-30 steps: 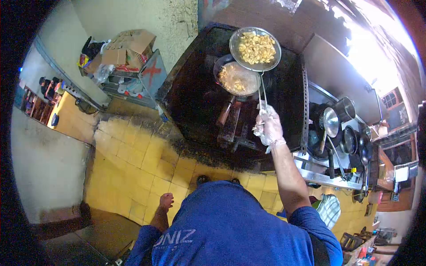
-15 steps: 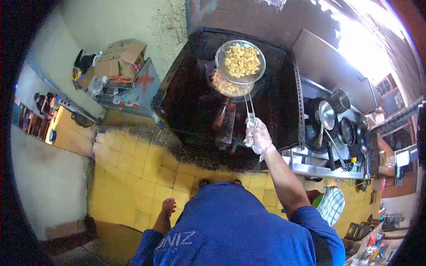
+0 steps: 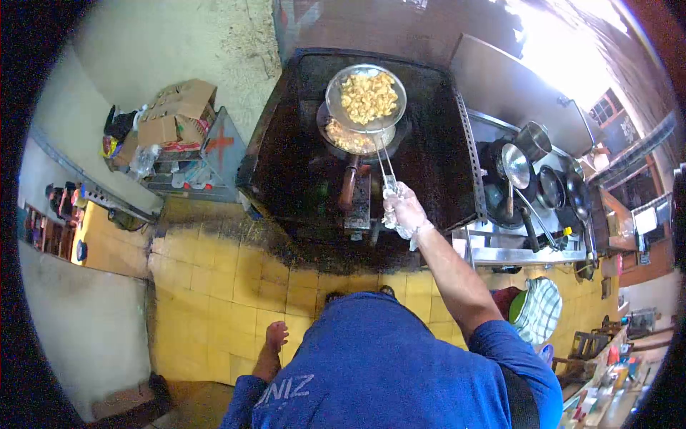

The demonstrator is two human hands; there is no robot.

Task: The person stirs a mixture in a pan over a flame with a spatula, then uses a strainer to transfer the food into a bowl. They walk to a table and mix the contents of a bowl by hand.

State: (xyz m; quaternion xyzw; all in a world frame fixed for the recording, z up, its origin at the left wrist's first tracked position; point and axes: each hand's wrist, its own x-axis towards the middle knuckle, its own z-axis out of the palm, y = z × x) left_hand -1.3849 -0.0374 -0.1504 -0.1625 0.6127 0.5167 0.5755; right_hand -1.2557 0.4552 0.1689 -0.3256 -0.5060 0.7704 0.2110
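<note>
My right hand [image 3: 404, 209], in a clear plastic glove, is wrapped around the wire handle of a round mesh strainer [image 3: 334, 96]. Golden fried pieces [image 3: 369, 99] lie heaped in the strainer. It is held over a frying pan [image 3: 331, 143] and hides the pan's far part. More browned pieces [image 3: 349, 137] show in the pan, whose brown handle [image 3: 349, 187] points toward me. Beside my body, over the floor, my left hand [image 3: 276, 334] hangs with its fingers curled and nothing in it.
The pan sits on a dark, sooty stove [image 3: 286, 171] with raised edges. To the right, pans and a pot [image 3: 532, 141] crowd a steel counter [image 3: 493, 250]. A checked cloth [image 3: 541, 309] is at lower right. Cardboard boxes [image 3: 175, 114] stand on a unit to the left.
The whole view has shifted slightly, so stove, strainer and right hand appear further left. The strainer stays over the pan in my right hand's grip.
</note>
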